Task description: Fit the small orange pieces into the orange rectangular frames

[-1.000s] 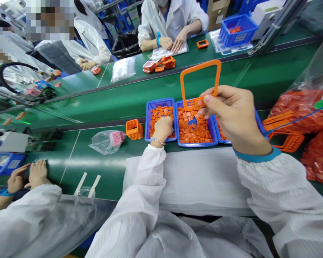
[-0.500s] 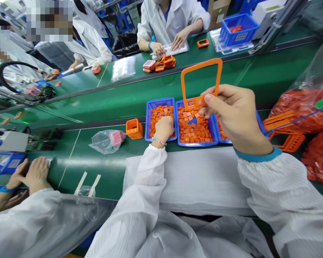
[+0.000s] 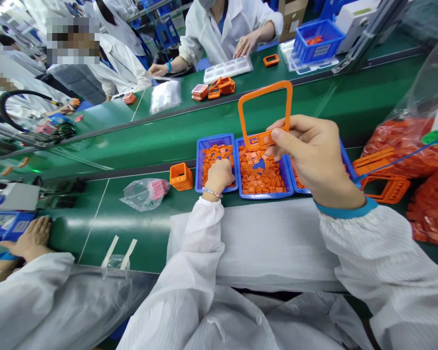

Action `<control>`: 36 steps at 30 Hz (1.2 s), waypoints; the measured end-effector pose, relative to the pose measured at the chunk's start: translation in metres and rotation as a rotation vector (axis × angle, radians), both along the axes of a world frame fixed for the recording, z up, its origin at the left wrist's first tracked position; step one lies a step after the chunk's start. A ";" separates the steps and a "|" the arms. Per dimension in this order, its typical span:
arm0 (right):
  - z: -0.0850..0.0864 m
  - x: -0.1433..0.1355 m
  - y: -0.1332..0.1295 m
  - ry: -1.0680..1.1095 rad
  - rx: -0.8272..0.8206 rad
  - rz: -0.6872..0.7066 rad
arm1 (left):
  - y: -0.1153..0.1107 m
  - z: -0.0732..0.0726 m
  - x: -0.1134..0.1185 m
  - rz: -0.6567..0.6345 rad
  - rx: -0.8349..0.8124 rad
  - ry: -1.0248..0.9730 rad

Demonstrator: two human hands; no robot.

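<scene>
The right hand [image 3: 310,155] pinches one orange frame [image 3: 266,91] between thumb and fingers at its lower right corner. The frame is thin and glossy, with rounded corners, one large opening and a wider lower bar pierced by small cutouts; it stands nearly upright, leaning slightly, above the middle bin [image 3: 266,196]. The right wrist, in a blue band, is raised with the palm turned inward. The left hand [image 3: 220,175] reaches down into the left bin [image 3: 200,165], back of the hand up, its fingertips hidden, so whether they grip anything I cannot tell.

At least three blue bins sit side by side, the third [image 3: 302,191] partly behind the right hand. Small orange parts [image 3: 263,180] fill them loosely, too many to count. Just left of the bins stands one stack of orange frames [image 3: 180,176], then one clear bag [image 3: 133,194] with pink pieces [image 3: 157,188]. A white sheet [image 3: 270,243] lies in front of the bins. Two pale strips [image 3: 129,254] lie farther left, near a co-worker's hand [image 3: 32,238]. Across the line, one white tray [image 3: 228,69] lies under another person's hand [image 3: 245,46].
</scene>
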State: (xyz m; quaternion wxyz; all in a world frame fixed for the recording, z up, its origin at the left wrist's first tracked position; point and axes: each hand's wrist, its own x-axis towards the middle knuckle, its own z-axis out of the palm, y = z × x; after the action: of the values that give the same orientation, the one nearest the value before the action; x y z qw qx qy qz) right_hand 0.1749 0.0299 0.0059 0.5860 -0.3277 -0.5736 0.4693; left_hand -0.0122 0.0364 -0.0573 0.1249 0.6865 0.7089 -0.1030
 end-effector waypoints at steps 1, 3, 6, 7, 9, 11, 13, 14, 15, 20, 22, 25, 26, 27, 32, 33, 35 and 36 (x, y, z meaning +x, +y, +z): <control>0.000 0.000 0.000 0.008 -0.004 0.005 | 0.000 0.000 0.000 0.004 -0.002 -0.001; 0.001 0.001 -0.002 0.027 -0.008 0.009 | -0.001 0.000 0.000 0.004 -0.007 -0.007; 0.001 0.000 -0.003 0.044 -0.011 -0.003 | -0.002 -0.002 0.000 -0.007 -0.010 -0.027; 0.001 0.000 -0.003 0.046 -0.012 -0.010 | -0.002 -0.002 0.000 -0.011 -0.009 -0.035; 0.002 -0.001 -0.003 0.051 -0.017 -0.022 | -0.002 -0.003 0.000 -0.016 -0.010 -0.048; 0.002 -0.001 -0.003 0.057 -0.022 -0.032 | -0.002 -0.003 -0.001 -0.020 -0.013 -0.056; 0.002 -0.001 -0.003 0.055 -0.023 -0.038 | -0.001 -0.004 -0.002 -0.024 -0.014 -0.065; 0.001 -0.001 -0.002 0.047 -0.024 -0.041 | -0.001 -0.004 -0.002 -0.023 -0.012 -0.070; 0.000 -0.001 -0.002 0.036 -0.022 -0.045 | -0.001 -0.005 -0.002 -0.020 -0.006 -0.074; -0.001 0.000 -0.003 0.023 -0.006 -0.072 | 0.003 -0.011 -0.006 0.033 0.048 -0.093; -0.001 0.000 -0.003 0.028 -0.008 -0.090 | 0.005 -0.009 -0.010 0.083 0.103 -0.136; 0.001 0.000 -0.003 0.033 0.014 -0.126 | 0.006 0.001 -0.014 0.185 0.320 -0.331; 0.001 0.000 -0.003 0.036 0.023 -0.134 | 0.005 0.006 -0.013 0.224 0.414 -0.424; 0.002 0.000 -0.003 0.040 0.034 -0.148 | 0.002 0.011 -0.010 0.263 0.501 -0.525; 0.006 0.004 -0.009 -0.077 0.010 -0.200 | -0.023 0.035 0.027 0.323 0.651 -1.119; 0.006 0.004 -0.009 -0.099 0.002 -0.209 | -0.029 0.038 0.035 0.302 0.653 -1.230; 0.006 0.005 -0.009 -0.098 0.005 -0.231 | -0.038 0.044 0.046 0.260 0.639 -1.391; 0.005 0.004 -0.008 -0.083 0.007 -0.236 | -0.041 0.047 0.049 0.248 0.628 -1.439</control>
State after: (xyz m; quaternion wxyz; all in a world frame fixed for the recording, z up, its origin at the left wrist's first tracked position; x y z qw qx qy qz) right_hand 0.1790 0.0219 0.0113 0.6142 -0.4100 -0.5563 0.3811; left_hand 0.0367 -0.0041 -0.0104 0.3634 0.5039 0.5213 0.5849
